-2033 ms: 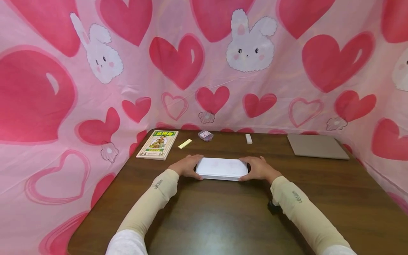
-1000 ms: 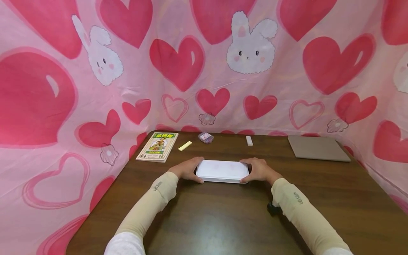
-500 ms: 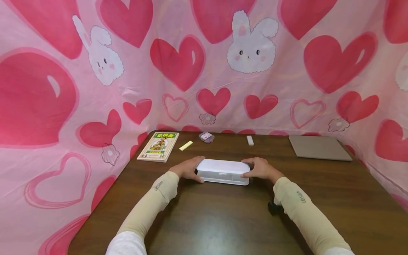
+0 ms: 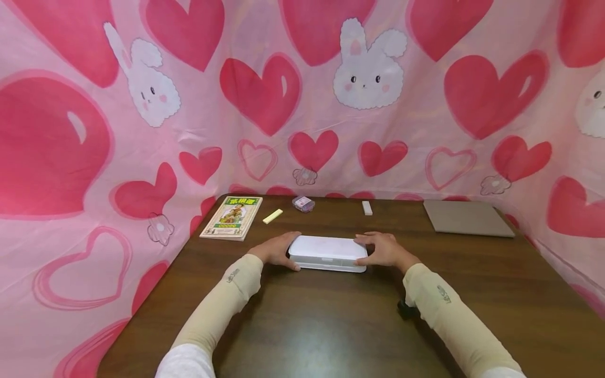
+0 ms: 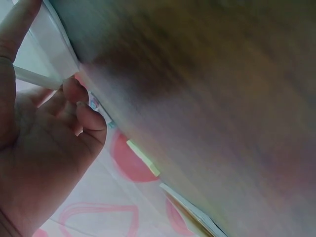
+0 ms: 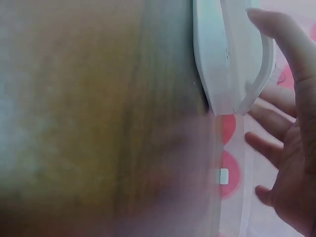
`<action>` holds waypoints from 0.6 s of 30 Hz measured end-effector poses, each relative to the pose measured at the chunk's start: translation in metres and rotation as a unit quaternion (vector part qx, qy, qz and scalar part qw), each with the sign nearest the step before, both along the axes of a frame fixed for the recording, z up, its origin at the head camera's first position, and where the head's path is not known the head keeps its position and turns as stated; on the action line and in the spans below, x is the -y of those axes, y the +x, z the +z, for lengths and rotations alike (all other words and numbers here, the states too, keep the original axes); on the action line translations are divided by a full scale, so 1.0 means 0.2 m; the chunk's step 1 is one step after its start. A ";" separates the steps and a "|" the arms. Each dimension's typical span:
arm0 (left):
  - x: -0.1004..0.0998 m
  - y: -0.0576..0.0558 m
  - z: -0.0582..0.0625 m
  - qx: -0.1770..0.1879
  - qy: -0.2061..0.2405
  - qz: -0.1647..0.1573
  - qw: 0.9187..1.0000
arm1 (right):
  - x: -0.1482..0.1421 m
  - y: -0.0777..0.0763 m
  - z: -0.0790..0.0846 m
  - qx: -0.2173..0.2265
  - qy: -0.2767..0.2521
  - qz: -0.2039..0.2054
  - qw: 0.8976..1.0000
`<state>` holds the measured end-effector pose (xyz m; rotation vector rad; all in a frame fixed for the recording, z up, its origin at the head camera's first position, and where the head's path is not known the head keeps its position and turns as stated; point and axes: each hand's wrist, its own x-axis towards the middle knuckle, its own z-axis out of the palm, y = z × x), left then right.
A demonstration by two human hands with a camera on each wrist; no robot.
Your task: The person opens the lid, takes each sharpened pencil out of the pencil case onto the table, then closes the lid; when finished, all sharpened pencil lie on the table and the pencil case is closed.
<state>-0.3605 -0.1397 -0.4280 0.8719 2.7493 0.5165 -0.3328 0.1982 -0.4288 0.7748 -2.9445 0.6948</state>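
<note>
White plastic case, gripped at both ends, on a brown table.
The left hand holds its left end, the right hand its right (the latch is on the near side). Beyond it lie a yellow strip, a purple-edged packet and a white block, with an illustrated booklet farther left.

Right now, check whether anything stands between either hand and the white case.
Nothing visible does: left hand and right hand touch opposite ends of the white case. The yellow strip and white block lie farther back.
</note>
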 end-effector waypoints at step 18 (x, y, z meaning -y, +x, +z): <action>0.00 0.01 0.01 0.009 0.008 0.008 1.000 | 0.05 0.09 0.05 -0.166 -0.005 0.081 0.983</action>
